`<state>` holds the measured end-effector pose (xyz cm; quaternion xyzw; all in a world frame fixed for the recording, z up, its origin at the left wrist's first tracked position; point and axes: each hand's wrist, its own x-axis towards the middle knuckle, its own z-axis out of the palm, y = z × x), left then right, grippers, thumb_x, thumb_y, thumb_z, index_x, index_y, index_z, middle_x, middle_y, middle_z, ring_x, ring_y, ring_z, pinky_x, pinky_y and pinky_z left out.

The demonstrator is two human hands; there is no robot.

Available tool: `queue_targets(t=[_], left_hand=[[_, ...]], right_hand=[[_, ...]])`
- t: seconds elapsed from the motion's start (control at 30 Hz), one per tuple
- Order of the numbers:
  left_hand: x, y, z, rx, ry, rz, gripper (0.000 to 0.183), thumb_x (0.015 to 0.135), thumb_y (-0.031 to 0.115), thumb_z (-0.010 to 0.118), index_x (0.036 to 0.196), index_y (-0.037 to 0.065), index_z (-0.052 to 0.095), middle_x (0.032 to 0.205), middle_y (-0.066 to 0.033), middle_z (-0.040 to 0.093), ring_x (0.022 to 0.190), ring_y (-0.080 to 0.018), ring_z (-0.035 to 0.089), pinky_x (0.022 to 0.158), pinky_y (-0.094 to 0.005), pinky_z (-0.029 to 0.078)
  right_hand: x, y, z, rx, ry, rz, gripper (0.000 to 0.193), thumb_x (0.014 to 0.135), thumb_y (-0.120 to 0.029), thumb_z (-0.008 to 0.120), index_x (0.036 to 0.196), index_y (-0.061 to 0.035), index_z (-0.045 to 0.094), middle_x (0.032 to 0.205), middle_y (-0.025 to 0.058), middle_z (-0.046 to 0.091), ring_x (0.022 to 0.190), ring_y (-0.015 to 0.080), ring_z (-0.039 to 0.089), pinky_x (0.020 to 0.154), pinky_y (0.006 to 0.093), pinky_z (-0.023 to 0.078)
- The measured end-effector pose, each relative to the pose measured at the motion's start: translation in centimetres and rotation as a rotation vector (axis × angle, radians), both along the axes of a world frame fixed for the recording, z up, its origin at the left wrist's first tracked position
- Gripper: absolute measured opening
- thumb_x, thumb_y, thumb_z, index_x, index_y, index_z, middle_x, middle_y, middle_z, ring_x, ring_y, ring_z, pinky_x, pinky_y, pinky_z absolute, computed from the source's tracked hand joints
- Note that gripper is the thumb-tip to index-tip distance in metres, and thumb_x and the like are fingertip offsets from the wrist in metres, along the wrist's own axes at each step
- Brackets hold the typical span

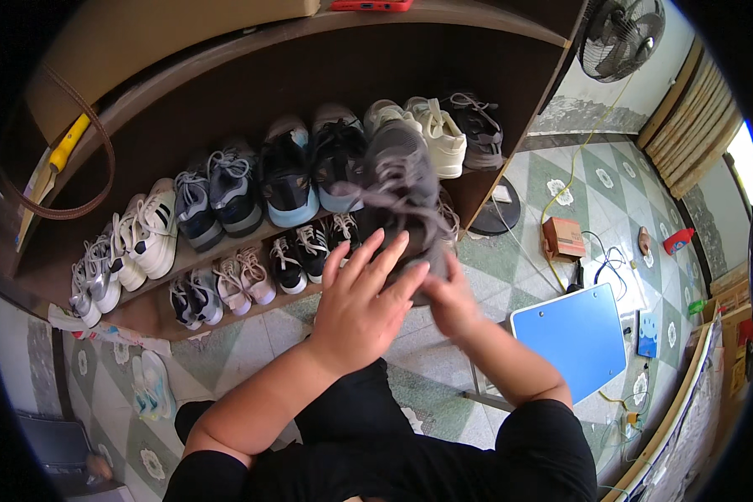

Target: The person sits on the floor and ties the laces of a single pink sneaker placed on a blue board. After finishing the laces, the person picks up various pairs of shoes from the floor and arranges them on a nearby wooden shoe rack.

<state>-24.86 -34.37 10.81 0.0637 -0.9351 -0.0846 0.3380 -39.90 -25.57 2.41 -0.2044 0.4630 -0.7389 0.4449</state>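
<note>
A dark grey sneaker is held up in front of the shelf, toe upward, its laces loose and partly blurred. My right hand grips it near the heel end, with its fingers partly hidden behind the shoe. My left hand is spread beside the shoe's opening, its fingertips overlapping the lower part; whether they touch it I cannot tell. Just behind the raised shoe, white sneakers and a dark sneaker stand on the upper shelf board. Black and light blue sneakers stand to its left.
The brown shoe shelf holds several pairs on two levels. To the right are a blue-topped folding stool, a cardboard box, cables and a red bottle. Pale shoes lie on the tiled floor at left. A fan stands at far right.
</note>
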Motion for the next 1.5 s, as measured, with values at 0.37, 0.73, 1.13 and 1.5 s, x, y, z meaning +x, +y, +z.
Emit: queue_targets(t=[0.37,0.73,1.13,1.5], left_hand=[[4.0,4.6,-8.6,0.349,-0.199,-0.275,0.029,0.078,0.016,0.062,0.107,0.011,0.061,0.120,-0.0078,0.053,0.118,-0.0285,0.044,0.097,-0.0408,0.036],[4.0,4.1,-9.7,0.379,-0.250,-0.290,0.026,0.076,0.013,0.063,0.101,0.005,0.061,0.113,-0.0099,0.053,0.111,-0.0274,0.048,0.091,-0.0375,0.042],[11.3,2.8,-10.1,0.359,0.015,0.087,0.025,0.073,0.014,0.063,0.096,0.005,0.061,0.104,-0.0076,0.056,0.103,-0.0264,0.051,0.089,-0.0397,0.041],[41.1,-7.0,-15.1,0.514,-0.205,1.009,0.035,0.079,0.023,0.062,0.111,0.007,0.060,0.122,-0.0159,0.051,0.114,-0.0337,0.046,0.094,-0.0404,0.040]], right_hand=[[-26.9,-6.9,2.4,-0.134,0.149,-0.327,0.044,0.083,-0.035,0.057,0.115,-0.0057,0.049,0.096,0.0123,0.060,0.081,0.0232,0.061,0.063,0.0342,0.052],[-26.2,-9.9,0.6,0.156,0.042,-0.956,0.047,0.087,-0.047,0.049,0.104,-0.0032,0.049,0.084,0.0096,0.055,0.066,0.0195,0.054,0.051,0.0335,0.049],[9.7,-8.3,-5.6,0.039,0.419,0.170,0.019,0.092,-0.017,0.048,0.104,-0.0038,0.056,0.105,0.0072,0.060,0.090,0.0131,0.058,0.070,0.0265,0.048],[27.7,-12.6,1.3,-0.028,0.644,0.906,0.019,0.092,-0.016,0.052,0.106,-0.0033,0.055,0.101,0.0032,0.060,0.090,0.0111,0.055,0.073,0.0239,0.042]])
